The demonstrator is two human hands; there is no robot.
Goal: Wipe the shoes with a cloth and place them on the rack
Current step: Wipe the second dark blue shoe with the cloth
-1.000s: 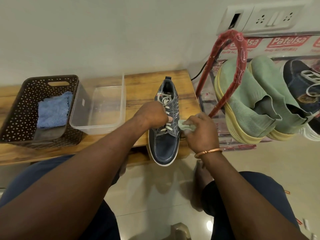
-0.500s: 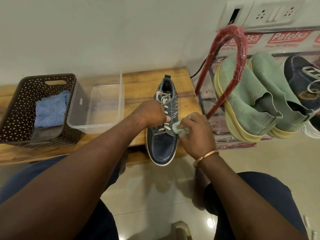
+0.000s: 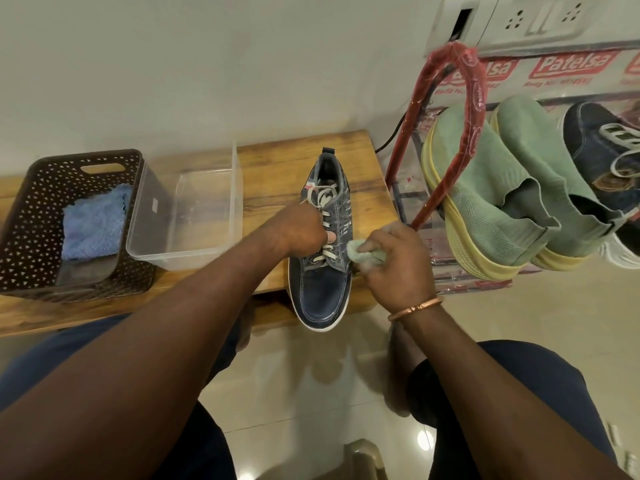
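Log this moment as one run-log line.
step: wiping | left hand: holds blue shoe on bench | right hand: presses green cloth against shoe's side | shoe: not yet on rack

One head-worn camera looks steeply down, close over a low wooden bench (image 3: 270, 168).

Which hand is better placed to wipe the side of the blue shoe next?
Probably the right. The right hand holds the cloth against the side of the shoe, while the left hand grips the shoe at its laces, steadying it on the bench.
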